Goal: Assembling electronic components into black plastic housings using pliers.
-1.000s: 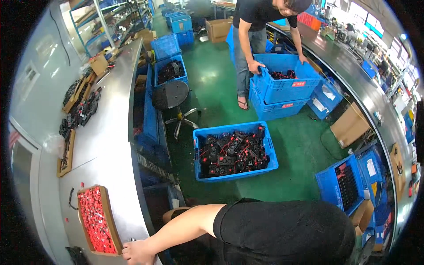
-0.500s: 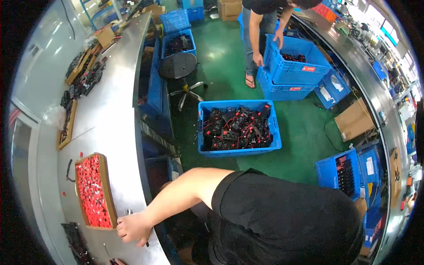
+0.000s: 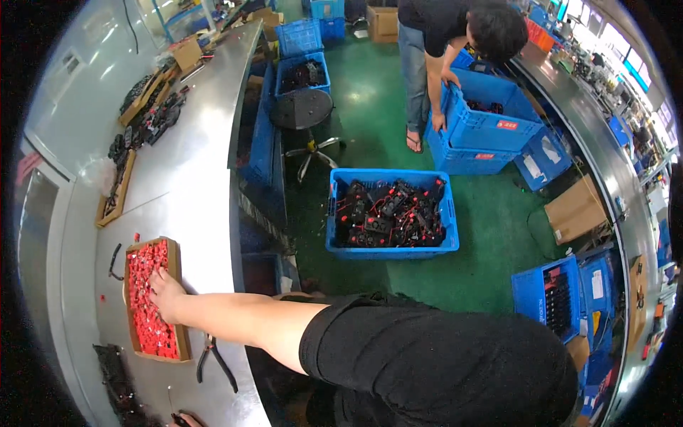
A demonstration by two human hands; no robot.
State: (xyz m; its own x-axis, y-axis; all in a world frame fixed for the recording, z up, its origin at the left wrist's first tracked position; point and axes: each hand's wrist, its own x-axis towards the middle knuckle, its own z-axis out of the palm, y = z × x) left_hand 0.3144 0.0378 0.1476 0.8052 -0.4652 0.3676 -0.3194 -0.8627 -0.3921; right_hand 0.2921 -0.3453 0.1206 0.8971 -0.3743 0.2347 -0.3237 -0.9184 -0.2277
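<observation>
My right hand [image 3: 166, 293] reaches over a shallow cardboard tray [image 3: 182, 341] filled with small red plastic pieces [image 3: 148, 324]. Its fingers are a little apart and touch the pieces; no held piece shows. Beside the tray, a pair of pliers [image 3: 215, 361] with black handles rests on the metal table. At the lower edge, only part of my left hand [image 3: 189, 420] is visible, its fingers around a small black part [image 3: 178, 419]. A thin wire [image 3: 170, 398] rises near that part. Most of this hand lies outside the picture.
Dark parts [image 3: 117, 384] lie along the table's left side, near a short black cable [image 3: 115, 261]. On the green floor stands a blue crate [image 3: 391, 252] of black assemblies with red wires. Beyond it are a stool [image 3: 302, 109] and another person [image 3: 427, 64] gripping stacked blue crates [image 3: 491, 132].
My right hand has left the pliers on the table and moved up and left onto the red pieces. The other person bends lower over the stacked crates. The whole view has shifted slightly.
</observation>
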